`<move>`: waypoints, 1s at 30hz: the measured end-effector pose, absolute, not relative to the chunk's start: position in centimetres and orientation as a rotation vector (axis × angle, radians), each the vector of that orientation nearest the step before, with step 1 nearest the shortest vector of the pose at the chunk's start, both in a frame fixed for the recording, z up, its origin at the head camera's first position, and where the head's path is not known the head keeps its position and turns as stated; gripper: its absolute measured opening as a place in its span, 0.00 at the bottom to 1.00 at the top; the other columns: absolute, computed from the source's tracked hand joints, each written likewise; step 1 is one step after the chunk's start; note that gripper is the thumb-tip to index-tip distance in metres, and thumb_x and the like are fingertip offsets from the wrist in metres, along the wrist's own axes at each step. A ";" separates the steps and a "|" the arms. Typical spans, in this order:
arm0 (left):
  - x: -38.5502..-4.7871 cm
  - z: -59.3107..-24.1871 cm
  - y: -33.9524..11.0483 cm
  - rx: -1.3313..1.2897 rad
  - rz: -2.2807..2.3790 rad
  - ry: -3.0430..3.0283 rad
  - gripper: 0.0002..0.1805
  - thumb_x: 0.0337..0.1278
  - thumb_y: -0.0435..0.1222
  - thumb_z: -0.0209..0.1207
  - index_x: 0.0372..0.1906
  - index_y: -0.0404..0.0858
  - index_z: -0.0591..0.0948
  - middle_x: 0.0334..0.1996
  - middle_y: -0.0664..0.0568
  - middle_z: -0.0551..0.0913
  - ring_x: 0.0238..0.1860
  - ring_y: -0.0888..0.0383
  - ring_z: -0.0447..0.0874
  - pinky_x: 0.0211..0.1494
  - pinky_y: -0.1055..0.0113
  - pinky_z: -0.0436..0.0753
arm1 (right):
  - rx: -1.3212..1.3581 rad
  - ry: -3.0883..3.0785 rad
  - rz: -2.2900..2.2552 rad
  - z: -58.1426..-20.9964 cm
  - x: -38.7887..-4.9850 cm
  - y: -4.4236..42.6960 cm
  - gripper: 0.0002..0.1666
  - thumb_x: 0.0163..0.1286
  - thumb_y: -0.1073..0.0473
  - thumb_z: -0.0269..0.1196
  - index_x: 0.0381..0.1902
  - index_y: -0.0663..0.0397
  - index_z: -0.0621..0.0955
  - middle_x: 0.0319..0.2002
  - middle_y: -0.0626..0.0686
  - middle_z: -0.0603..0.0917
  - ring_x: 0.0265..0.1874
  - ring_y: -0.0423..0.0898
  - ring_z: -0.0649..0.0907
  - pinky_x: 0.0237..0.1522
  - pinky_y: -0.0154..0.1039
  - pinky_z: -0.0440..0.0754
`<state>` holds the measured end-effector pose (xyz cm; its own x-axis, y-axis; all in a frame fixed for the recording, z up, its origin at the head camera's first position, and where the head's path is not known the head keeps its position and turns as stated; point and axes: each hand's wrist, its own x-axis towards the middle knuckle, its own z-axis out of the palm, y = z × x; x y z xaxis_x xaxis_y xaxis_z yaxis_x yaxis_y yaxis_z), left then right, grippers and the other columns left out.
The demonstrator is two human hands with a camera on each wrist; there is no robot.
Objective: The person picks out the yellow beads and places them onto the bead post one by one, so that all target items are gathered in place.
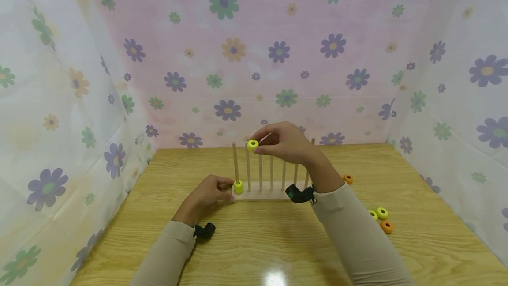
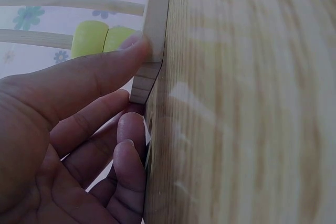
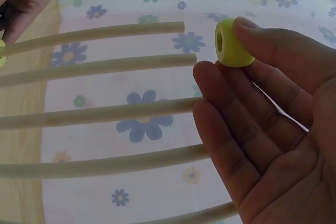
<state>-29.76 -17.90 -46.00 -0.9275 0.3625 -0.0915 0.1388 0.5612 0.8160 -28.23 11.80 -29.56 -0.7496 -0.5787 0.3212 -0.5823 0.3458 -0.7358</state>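
Observation:
A wooden peg rack (image 1: 258, 196) with a row of upright pegs stands on the table. My left hand (image 1: 210, 191) grips the left end of its base, thumb on the near side and fingers around the end. Two yellow beads (image 2: 90, 39) are stacked low on the leftmost peg (image 1: 236, 164), close to the left thumb. Between thumb and fingers, my right hand (image 1: 287, 142) pinches another yellow bead (image 3: 239, 51). That bead is held near the top of the second peg from the left, its hole facing the peg tips, and is not threaded on a peg.
On the wooden table (image 1: 254, 242), right of the rack, lie two loose yellow beads (image 1: 382, 213) and an orange bead (image 1: 386, 227). Another orange bead (image 1: 348, 179) lies farther back, beside the right forearm. Flowered cloth (image 1: 254, 65) hangs behind and on both sides.

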 end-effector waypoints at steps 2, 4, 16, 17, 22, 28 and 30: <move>-29.8 -46.0 -17.9 0.408 1.296 2.550 0.31 0.51 0.38 0.78 0.64 0.44 0.85 0.65 0.48 0.82 0.59 0.50 0.82 0.66 0.47 0.79 | 1.113 -2.573 1.401 -29.6 -28.3 11.6 0.14 0.69 0.53 0.72 0.53 0.39 0.88 0.48 0.45 0.89 0.45 0.41 0.90 0.48 0.46 0.88; -29.8 -46.1 -17.9 0.410 1.292 2.552 0.31 0.51 0.39 0.79 0.64 0.44 0.85 0.65 0.48 0.82 0.60 0.49 0.82 0.67 0.46 0.78 | 1.117 -2.574 1.370 -29.6 -28.3 11.4 0.14 0.69 0.53 0.73 0.53 0.38 0.88 0.48 0.44 0.89 0.44 0.41 0.90 0.48 0.45 0.88; -29.7 -46.1 -18.0 0.404 1.295 2.550 0.31 0.51 0.38 0.79 0.64 0.45 0.85 0.65 0.49 0.82 0.61 0.48 0.81 0.68 0.45 0.78 | 1.062 -2.565 1.255 -29.0 -28.5 10.2 0.13 0.68 0.51 0.74 0.49 0.36 0.89 0.47 0.41 0.88 0.41 0.39 0.88 0.43 0.44 0.88; -29.7 -46.1 -18.0 0.407 1.296 2.551 0.31 0.50 0.38 0.79 0.64 0.44 0.85 0.65 0.48 0.82 0.61 0.47 0.81 0.67 0.45 0.78 | 1.058 -2.562 1.246 -29.0 -28.5 10.1 0.13 0.67 0.51 0.74 0.49 0.36 0.89 0.46 0.41 0.88 0.41 0.39 0.88 0.43 0.44 0.88; -29.7 -46.2 -18.0 0.386 1.298 2.552 0.31 0.51 0.38 0.79 0.64 0.45 0.85 0.64 0.50 0.83 0.64 0.48 0.81 0.67 0.46 0.78 | 1.022 -2.561 1.205 -29.0 -28.8 9.7 0.14 0.67 0.51 0.74 0.50 0.37 0.89 0.46 0.41 0.88 0.40 0.39 0.87 0.39 0.43 0.86; -29.9 -46.3 -17.9 0.401 1.294 2.557 0.31 0.51 0.38 0.78 0.64 0.45 0.85 0.65 0.50 0.83 0.66 0.47 0.80 0.68 0.46 0.78 | 0.995 -2.545 1.174 -28.9 -29.0 9.3 0.15 0.66 0.50 0.75 0.51 0.37 0.89 0.46 0.41 0.88 0.38 0.39 0.87 0.34 0.42 0.83; -29.9 -46.3 -17.9 0.408 1.294 2.557 0.32 0.51 0.38 0.79 0.64 0.44 0.85 0.65 0.49 0.83 0.66 0.47 0.80 0.68 0.46 0.78 | 0.989 -2.539 1.166 -28.9 -28.9 9.2 0.15 0.67 0.50 0.75 0.51 0.38 0.89 0.45 0.41 0.88 0.37 0.39 0.86 0.32 0.42 0.83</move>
<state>-29.90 -17.92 -46.31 -0.9304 0.3547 -0.0919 0.1360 0.5672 0.8123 -28.94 9.18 -28.93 -0.7636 -0.4975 0.4116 -0.6365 0.4723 -0.6098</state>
